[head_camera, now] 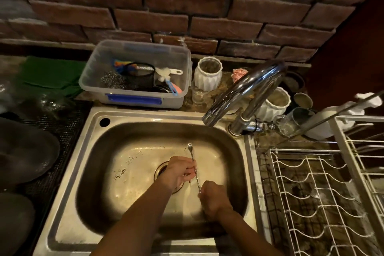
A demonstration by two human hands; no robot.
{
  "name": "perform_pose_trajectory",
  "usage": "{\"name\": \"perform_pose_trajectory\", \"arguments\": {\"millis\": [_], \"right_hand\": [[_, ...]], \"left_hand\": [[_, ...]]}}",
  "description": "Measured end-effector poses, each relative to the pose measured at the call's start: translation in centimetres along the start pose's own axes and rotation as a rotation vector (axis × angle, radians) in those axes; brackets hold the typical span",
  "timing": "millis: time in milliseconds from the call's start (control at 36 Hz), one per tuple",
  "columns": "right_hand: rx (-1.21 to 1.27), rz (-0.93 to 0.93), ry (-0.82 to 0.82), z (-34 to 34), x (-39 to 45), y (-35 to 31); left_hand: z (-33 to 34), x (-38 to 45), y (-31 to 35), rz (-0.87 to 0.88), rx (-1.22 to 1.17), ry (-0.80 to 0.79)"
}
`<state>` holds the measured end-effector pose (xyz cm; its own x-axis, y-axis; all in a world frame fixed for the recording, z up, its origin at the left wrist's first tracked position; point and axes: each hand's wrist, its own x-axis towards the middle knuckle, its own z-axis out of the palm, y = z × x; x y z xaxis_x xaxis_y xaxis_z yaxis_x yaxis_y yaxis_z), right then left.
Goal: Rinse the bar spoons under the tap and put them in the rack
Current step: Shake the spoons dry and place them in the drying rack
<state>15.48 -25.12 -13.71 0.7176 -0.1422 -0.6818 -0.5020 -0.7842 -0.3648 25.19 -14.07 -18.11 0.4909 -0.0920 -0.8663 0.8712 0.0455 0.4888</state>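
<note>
Left hand [179, 170] fingers curled round twisted bar spoon [194, 167] mid-stem. Lower end gripped in right hand [214, 197] fist. Spoon held over sink [87, 162] drain, bowl upward. Water from tap [241, 93] perhaps off; unclear. Rack [320, 197] at right.

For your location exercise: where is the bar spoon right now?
In the head view, the bar spoon is over the sink basin, gripped between both hands, bowl end pointing toward the tap.
</note>
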Motion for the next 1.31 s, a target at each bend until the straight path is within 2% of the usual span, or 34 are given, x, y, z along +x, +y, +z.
{"name": "perform_pose_trajectory", "arguments": {"millis": [111, 306, 750, 972, 1167, 1306], "right_hand": [[0.147, 0.010, 0.036, -1.2, -1.8, -1.9], [0.200, -0.018, -0.014, -3.4, -5.0, -5.2], [0.383, -0.066, 0.016, -3.8, -11.0, -8.9], [0.371, -0.141, 0.014, -6.3, -15.0, -10.2], [0.367, -0.238, -0.034, -9.8, -18.8, -12.8], [0.402, -0.253, -0.075, -11.9, -20.9, -14.4]], "left_hand": [[-0.5, -2.3, 1.6, 0.027, 0.000, -0.010], [-2.5, -6.5, 3.4, 0.074, 0.001, 0.044], [-7.0, -15.1, 5.4, 0.263, 0.040, 0.013], [-8.2, -20.1, 7.2, 0.331, 0.081, 0.016], [-8.6, -25.8, 10.3, 0.356, 0.078, -0.050], [-8.2, -28.7, 12.3, 0.420, 0.080, -0.033]]}}
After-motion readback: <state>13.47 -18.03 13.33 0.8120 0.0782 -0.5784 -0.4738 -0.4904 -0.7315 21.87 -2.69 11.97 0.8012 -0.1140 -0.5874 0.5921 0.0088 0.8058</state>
